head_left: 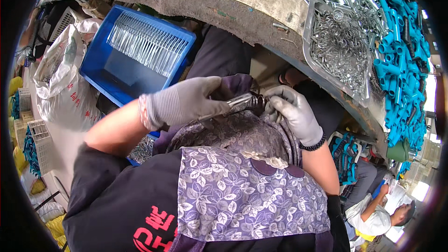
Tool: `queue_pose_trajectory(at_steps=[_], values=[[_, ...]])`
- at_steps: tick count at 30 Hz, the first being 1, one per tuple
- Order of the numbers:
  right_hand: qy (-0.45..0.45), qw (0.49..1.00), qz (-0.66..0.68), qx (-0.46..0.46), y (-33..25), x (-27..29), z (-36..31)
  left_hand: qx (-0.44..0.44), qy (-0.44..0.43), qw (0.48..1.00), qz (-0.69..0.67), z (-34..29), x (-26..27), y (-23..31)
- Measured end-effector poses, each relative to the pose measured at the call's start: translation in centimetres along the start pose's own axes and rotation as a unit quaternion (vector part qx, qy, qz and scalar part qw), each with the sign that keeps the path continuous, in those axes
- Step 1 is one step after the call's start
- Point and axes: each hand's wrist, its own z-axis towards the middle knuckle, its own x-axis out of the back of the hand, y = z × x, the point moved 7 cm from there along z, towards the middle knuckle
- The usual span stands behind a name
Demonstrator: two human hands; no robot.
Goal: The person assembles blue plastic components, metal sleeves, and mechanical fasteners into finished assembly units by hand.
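In front of my lap, my left hand (189,101), in a grey work glove, is closed on a slim shiny metal part (240,100). The part's end points toward my right hand (295,114), also gloved, with a dark bead bracelet at the wrist. A dark coil spring (257,103) lies at the right fingertips, which are pinched round it. Spring and metal part meet or nearly meet; whether they are joined I cannot tell. Beneath both hands is my purple leaf-patterned apron (252,191).
A blue bin (135,77) with a row of flat metal pieces stands at left, beside a white sack (67,79). On the cloth-covered bench, a clear tray (305,39) holds springs and small parts. Teal handles (396,74) are heaped at right. Another person (373,214) sits lower right.
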Motion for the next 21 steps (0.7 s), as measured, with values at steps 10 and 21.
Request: queue_pose_trajectory(at_steps=[10, 21], values=[[0.020, 0.993, 0.111, 0.024, 0.4, 0.1, -0.1, 0.052, -0.024, 0.970, -0.236, 0.6, -0.7, -2.6], [-0.046, 0.979, -0.170, 0.100, -1.6, -6.8, 2.0, -0.102, 0.057, 0.987, -0.109, -0.3, -1.2, -1.7]])
